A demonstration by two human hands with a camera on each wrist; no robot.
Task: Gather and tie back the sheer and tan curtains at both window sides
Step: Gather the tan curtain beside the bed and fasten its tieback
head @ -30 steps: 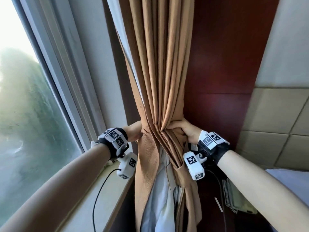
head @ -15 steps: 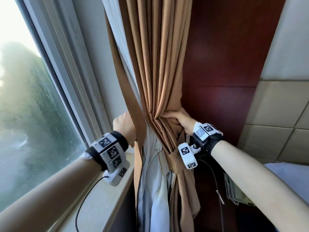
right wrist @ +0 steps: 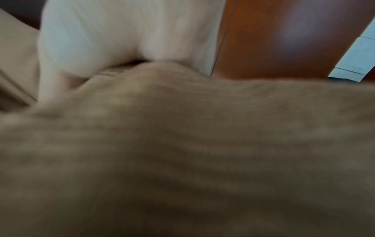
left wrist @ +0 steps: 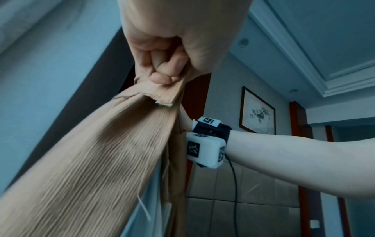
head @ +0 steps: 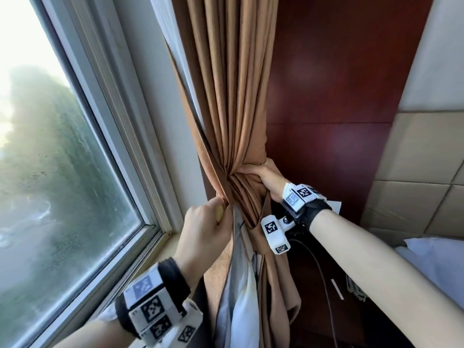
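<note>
The tan curtain (head: 233,96) hangs by the window and is bunched into a waist at mid height. My right hand (head: 266,177) grips that bunch from the right side. In the right wrist view the blurred tan cloth (right wrist: 182,144) fills most of the picture below the hand (right wrist: 91,40). My left hand (head: 206,232) is lower and to the left, its fingers (left wrist: 162,64) curled round a flat tan strip of fabric (left wrist: 160,94) at the curtain's left edge. White sheer curtain (head: 241,305) hangs out below the bunch, between tan folds.
The window glass (head: 62,172) and its frame (head: 140,159) are on the left, with the sill (head: 160,249) below. A red-brown wood panel (head: 339,96) and padded tan wall tiles (head: 414,172) stand right of the curtain. White bedding (head: 437,254) and a black cable (head: 324,285) are lower right.
My left hand came out from behind the curtain's left side and now grips the tan strip in front, lower down. The right hand kept its grip on the bunch.
</note>
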